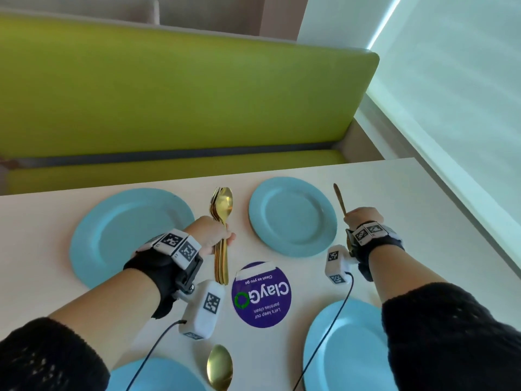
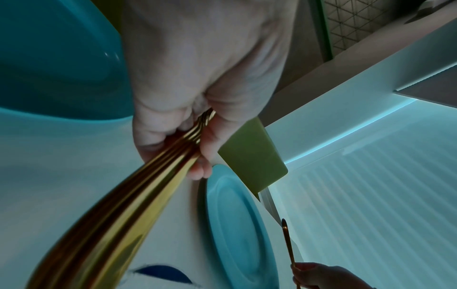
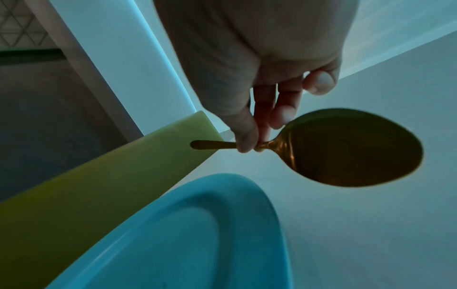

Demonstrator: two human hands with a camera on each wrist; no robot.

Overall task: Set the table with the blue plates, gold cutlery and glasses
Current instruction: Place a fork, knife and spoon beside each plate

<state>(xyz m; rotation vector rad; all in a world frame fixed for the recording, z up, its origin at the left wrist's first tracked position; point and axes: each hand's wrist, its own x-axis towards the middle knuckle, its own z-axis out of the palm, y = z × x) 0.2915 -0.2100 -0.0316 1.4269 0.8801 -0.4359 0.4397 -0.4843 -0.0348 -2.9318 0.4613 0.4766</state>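
Between the two far plates, the left hand grips a bundle of gold cutlery by the handles, fingers and thumb curled tight round the stack so the pieces stay nested; a spoon bowl tops the bundle and fork tines seem to show behind it. Held this way it likely serves as a supply from which the other hand draws one piece at a time. On the far side of the far right plate, the right hand pinches a single gold spoon at its neck between thumb and fingertips, handle pointing away across the table, bowl toward the wrist. That spot, just beside the plate rim, suggests the spoon is about to be laid there as that setting's piece, though it is not yet down. Four blue plates mark four places: far left plate, far right, near right plate, and near left plate. Another gold spoon already lies beside the near left plate. A purple round sticker sits at the table centre; a green bench stands beyond. No glasses are in view
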